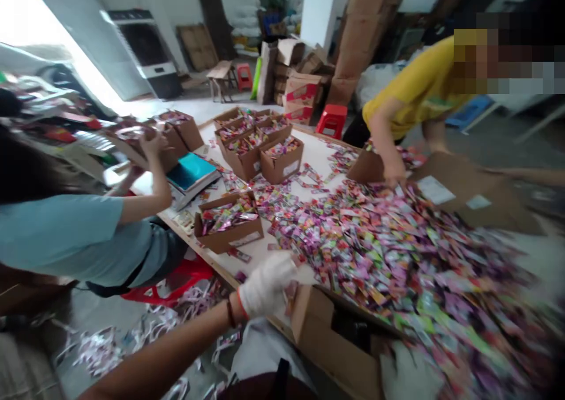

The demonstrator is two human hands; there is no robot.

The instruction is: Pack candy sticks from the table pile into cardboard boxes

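Observation:
My left hand [268,283], in a white glove, is over the near table edge beside an open cardboard box [338,341]. Its fingers look curled, with pinkish bits by the fingertips, too blurred to make out. At the box's right end is my right hand [410,372], gloved and pale; motion smears its fingers, so its grip is unclear. The box is tilted near my lap, its inside dark. Beyond it spreads a large heap of small colourful packets [371,235]. A filled box of packets [229,220] stands left of the heap.
Several filled boxes [282,156] stand farther back on the white table [326,182]. At left, a person in light blue [66,229] handles boxes near a teal-covered stack [192,170]. Opposite, a person in yellow [410,88] reaches into the heap by a cardboard box [468,191].

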